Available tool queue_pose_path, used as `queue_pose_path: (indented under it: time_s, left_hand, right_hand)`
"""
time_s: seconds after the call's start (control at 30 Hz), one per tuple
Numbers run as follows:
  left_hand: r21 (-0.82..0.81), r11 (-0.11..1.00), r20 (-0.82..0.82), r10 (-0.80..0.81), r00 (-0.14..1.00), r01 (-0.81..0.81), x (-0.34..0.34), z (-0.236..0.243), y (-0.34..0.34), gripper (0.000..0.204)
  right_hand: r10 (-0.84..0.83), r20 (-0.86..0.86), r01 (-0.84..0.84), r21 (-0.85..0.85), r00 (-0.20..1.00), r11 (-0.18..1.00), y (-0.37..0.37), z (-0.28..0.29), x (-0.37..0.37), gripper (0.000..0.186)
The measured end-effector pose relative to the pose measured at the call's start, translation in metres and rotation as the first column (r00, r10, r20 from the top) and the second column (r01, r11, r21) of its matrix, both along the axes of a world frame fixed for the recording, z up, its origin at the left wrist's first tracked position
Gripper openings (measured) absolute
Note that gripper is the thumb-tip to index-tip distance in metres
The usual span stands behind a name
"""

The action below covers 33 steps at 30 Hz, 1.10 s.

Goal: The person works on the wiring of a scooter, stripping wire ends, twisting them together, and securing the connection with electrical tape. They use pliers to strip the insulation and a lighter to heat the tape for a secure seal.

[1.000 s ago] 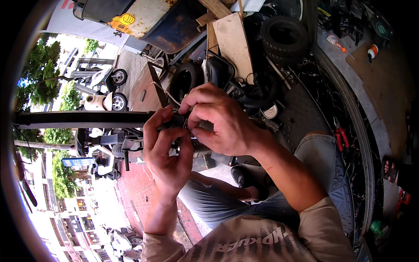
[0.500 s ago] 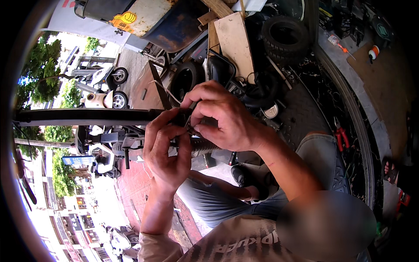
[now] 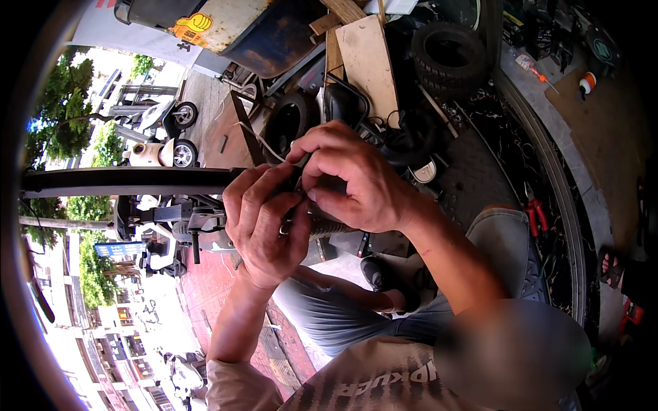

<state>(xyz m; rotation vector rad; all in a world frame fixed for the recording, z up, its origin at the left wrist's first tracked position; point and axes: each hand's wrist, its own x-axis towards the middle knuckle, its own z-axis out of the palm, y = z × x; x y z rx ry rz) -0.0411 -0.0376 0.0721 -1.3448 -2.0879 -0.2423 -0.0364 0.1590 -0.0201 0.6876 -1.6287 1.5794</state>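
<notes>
Both my hands are close together at the near end of a long black bar (image 3: 130, 181) that runs in from the left. My left hand (image 3: 264, 229) has its fingers curled over the bar's end, with thumb and fingertips pinched. My right hand (image 3: 353, 181) is closed in a pinch just beside them, index finger raised and bent. What small piece lies between the fingertips is hidden and too small to make out. A thin pale cable (image 3: 251, 134) runs down toward my fingers along a dark metal strip (image 3: 245, 125). Dark bike parts show behind and below the hands.
Stacked tyres (image 3: 447, 55), boards (image 3: 363, 68) and a rusty metal container (image 3: 267, 38) fill the top. Red-handled pliers (image 3: 537, 216) and an orange screwdriver (image 3: 541, 75) lie at right, near a person's sandalled foot (image 3: 610, 267). Parked scooters (image 3: 164, 154) line the street at left.
Both hands have crept slightly upward with the bar's end. My left fingers now reach a little further right, closer over the right fingertips. Both stay pinched.
</notes>
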Motion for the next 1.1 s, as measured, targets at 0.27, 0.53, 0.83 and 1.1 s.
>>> queue_pose_path:
  time_s: [0.27,0.53,0.83,1.1]
  left_hand:
    - [-0.063,0.997,0.055,-0.031,0.998,0.034,-0.005,0.017,0.003,0.025]
    - [-0.121,0.993,-0.035,-0.016,0.999,0.011,-0.012,0.011,0.0,0.029]
    - [-0.08,0.997,-0.074,-0.026,0.997,0.02,-0.019,0.001,0.003,0.019]
    - [-0.036,0.999,-0.081,-0.025,0.996,0.023,-0.017,-0.008,0.005,0.019]
  right_hand:
    - [0.131,0.069,-0.114,-0.219,0.989,0.969,-0.01,-0.01,-0.005,0.009]
    - [0.016,0.064,-0.011,-0.082,0.998,0.997,-0.005,-0.019,-0.011,0.012]
    - [-0.03,0.069,0.034,-0.069,0.997,0.997,-0.008,-0.019,-0.01,0.014]
    - [-0.069,0.027,0.071,-0.078,0.997,0.994,-0.01,-0.02,-0.01,0.015]
